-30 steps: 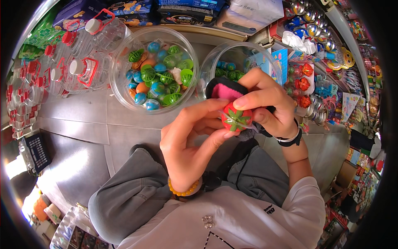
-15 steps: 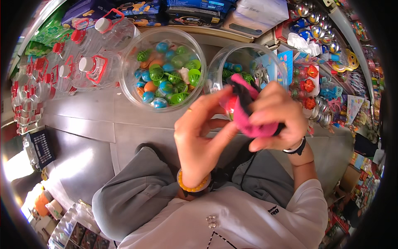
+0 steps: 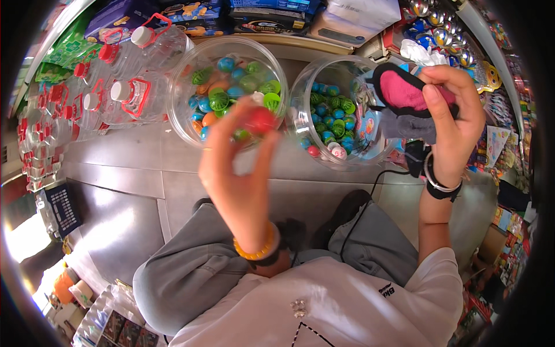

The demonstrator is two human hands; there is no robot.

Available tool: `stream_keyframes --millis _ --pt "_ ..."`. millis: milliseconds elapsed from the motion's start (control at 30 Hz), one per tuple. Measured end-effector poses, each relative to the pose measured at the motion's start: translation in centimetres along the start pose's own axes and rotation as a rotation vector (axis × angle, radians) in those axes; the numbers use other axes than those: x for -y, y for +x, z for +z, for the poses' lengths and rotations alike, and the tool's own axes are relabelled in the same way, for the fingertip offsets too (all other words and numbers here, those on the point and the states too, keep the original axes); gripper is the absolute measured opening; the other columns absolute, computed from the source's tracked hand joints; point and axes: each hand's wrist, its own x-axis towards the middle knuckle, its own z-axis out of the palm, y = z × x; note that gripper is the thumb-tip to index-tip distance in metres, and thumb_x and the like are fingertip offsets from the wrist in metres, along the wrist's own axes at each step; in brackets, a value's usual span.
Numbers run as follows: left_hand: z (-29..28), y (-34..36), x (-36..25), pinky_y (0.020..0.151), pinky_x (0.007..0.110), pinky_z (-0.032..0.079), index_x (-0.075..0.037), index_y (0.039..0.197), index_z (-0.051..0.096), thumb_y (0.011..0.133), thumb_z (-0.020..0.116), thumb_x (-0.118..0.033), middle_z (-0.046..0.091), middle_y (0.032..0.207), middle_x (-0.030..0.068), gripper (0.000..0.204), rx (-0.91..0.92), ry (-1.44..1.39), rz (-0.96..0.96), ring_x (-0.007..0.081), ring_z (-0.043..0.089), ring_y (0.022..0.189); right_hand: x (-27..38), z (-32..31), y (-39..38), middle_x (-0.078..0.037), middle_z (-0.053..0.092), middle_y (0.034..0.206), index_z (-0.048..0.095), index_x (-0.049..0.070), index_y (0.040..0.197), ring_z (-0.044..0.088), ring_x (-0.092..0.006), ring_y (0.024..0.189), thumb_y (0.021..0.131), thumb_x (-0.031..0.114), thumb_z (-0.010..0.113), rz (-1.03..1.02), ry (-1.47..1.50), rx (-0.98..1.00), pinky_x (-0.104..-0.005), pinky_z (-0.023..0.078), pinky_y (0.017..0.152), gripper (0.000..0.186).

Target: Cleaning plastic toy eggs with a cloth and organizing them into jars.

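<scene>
My left hand (image 3: 234,182) grips a small red ball (image 3: 261,120) between thumb and fingers; motion blurs both. The hand is over the near right part of a clear round tub (image 3: 175,118), which holds orange, blue-and-green globe-like and green striped balls (image 3: 219,100). At the right, my right hand (image 3: 454,124) pinches a soft pink, black and grey cloth piece (image 3: 400,89) by its edge, hanging partly over a second clear tub (image 3: 296,110). In that tub lie similar blue and green balls (image 3: 340,114), with a pale one and a red one at the near side.
Clear bottles with red and white caps (image 3: 139,95) stand left of the tubs. Packages (image 3: 272,20) line the far side. Small toys and packets crowd the right. A black cable (image 3: 373,194) runs over my right leg. A dark keyboard (image 3: 60,205) is at the left.
My hands have moved apart. The left one has carried the red ball left to the left tub; the right one has moved right and up with the cloth piece, uncovering the right tub.
</scene>
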Motion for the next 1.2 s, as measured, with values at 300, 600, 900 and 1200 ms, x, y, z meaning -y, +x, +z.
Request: stream_keyframes --millis 300,600,900,1200 --pt "-1.9 2.0 2.7 0.091 0.035 0.037 0.001 0.110 0.054 0.070 0.059 0.005 0.053 0.114 0.0131 0.041 -0.120 0.351 0.161 0.0242 0.050 0.104 -3.5 4.3 2.0 -0.013 0.061 0.077 0.063 0.005 0.083 0.060 -0.0275 0.073 0.070 0.015 0.063 -0.072 -0.669 1.219 -0.0367 0.047 0.061 0.016" --pt "-2.6 3.0 1.9 0.094 0.035 0.034 0.006 0.112 0.051 0.072 0.055 0.010 0.052 0.114 0.0156 0.040 -0.174 0.020 0.125 0.0225 0.049 0.106 -14.6 15.7 -3.4 -0.008 0.063 0.097 0.064 0.010 0.095 0.060 -0.0279 0.089 0.064 0.028 0.071 -0.101 -1.154 2.042 -0.0382 0.049 0.068 0.036" --pt "-2.8 4.7 2.1 0.092 0.035 0.035 0.006 0.113 0.050 0.074 0.052 0.009 0.053 0.113 0.0141 0.039 -0.117 -0.106 -0.026 0.0213 0.050 0.104 -18.1 15.1 -9.0 -0.012 0.063 0.094 0.066 0.007 0.089 0.061 -0.0282 0.089 0.074 0.010 0.055 -0.213 -0.959 1.659 -0.0374 0.050 0.068 0.019" --pt "-2.4 5.9 3.7 0.092 0.034 0.035 0.004 0.111 0.051 0.073 0.055 0.007 0.054 0.111 0.0138 0.038 -0.043 -0.149 -0.057 0.0223 0.051 0.103 -15.4 14.5 -6.8 -0.011 0.064 0.091 0.066 0.006 0.087 0.062 -0.0264 0.083 0.073 0.012 0.056 -0.213 -0.969 1.716 -0.0360 0.049 0.066 0.018"
